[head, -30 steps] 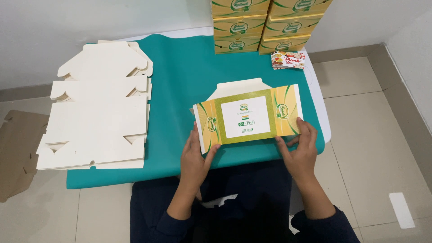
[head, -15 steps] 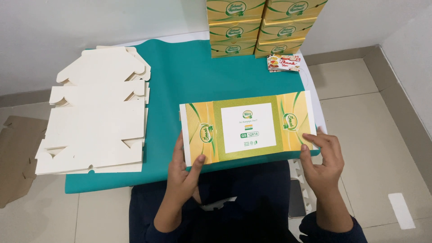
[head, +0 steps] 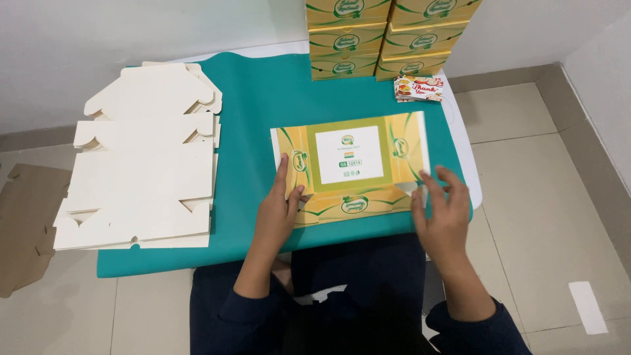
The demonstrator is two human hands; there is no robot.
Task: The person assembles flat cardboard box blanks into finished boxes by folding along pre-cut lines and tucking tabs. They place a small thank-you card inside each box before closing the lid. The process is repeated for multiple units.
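On the teal mat (head: 263, 98) right before you, the flat yellow-green carton (head: 348, 164) lies with its long axis left to right, your left hand (head: 279, 210) pressing its left end, your right hand (head: 444, 213) spread open at its right corner.

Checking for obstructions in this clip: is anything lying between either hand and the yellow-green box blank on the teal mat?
Nothing visible. The left hand rests directly on the box blank at its left panel, and the right hand touches its lower right corner. The stack of white blanks lies apart to the left.
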